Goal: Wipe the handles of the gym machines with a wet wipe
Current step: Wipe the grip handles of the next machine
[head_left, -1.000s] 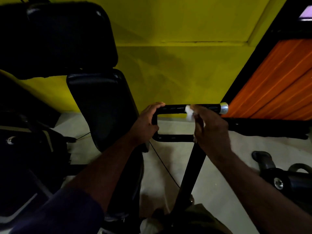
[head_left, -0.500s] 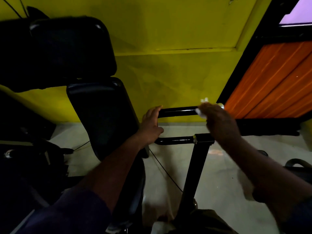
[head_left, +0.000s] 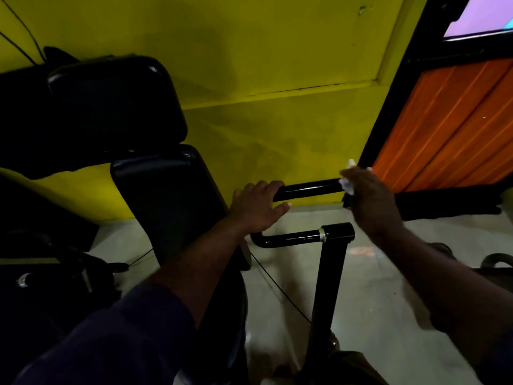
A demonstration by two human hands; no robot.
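Now the right hand (head_left: 369, 195) is pinching a crumpled white wet wipe (head_left: 347, 186) against the far end of the glossy black metal handle bar (head_left: 308, 188), the left hand (head_left: 256, 208) is curling its fingers round the near end, and the wipe, I think, is risking to slide off the tip.

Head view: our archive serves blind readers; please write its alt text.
A person's right hand holds a white wet wipe against the right end of a black machine handle, while the left hand grips its left end. A black padded seat stands to the left, before a yellow wall.
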